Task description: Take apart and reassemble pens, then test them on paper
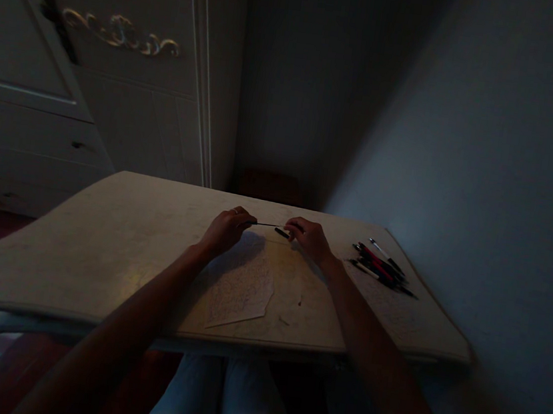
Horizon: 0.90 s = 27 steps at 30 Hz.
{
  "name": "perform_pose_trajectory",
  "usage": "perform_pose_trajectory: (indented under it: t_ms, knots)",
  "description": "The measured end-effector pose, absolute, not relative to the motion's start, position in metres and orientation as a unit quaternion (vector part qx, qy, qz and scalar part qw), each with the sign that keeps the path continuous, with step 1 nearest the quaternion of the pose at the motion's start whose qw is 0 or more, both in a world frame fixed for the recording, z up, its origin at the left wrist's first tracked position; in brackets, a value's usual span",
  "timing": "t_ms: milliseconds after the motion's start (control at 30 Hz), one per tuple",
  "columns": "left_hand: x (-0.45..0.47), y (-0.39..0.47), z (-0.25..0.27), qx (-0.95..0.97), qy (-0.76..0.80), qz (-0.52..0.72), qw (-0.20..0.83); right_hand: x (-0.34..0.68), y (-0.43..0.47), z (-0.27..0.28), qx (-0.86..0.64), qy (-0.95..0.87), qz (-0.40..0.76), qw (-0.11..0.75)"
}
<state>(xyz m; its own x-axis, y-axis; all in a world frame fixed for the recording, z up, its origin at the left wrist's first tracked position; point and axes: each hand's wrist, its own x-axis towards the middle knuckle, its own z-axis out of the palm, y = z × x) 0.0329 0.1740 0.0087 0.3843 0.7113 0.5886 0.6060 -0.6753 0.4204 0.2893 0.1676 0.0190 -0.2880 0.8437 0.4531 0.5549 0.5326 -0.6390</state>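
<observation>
Over the far part of the table, both of my hands are pinched at opposite ends of a thin, straight pen refill (269, 225). My left hand (230, 228) is closed on a dark pen piece (252, 222) at the refill's left end. At the right end, the fingers of my right hand (309, 233) are closed around the refill's tip. A short black pen part (282, 232) shows just below the refill, beside my right fingers; I cannot tell whether they touch it. A paper covered in writing (242, 287) lies below my left hand.
A pile of pens (380, 267) lies at the right of the pale table (85, 244), over another written sheet (385, 308). Small bits (300, 300) lie near the front edge. A wall (510, 195) borders the right side; a white cabinet (133, 102) stands behind left.
</observation>
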Motion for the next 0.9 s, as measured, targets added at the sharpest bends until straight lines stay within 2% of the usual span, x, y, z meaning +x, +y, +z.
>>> perform_pose_trajectory:
  t_ms: [467,900]
  knots:
    - [0.0346,0.1731,0.008,0.839,0.389,0.375,0.066,0.2851,0.1654,0.0154,-0.445,-0.783,0.204,0.384]
    - [0.0398,0.1696,0.0064,0.858,0.357,0.365,0.061,0.2823,0.1665,0.0136,-0.426,-0.829,0.134,0.337]
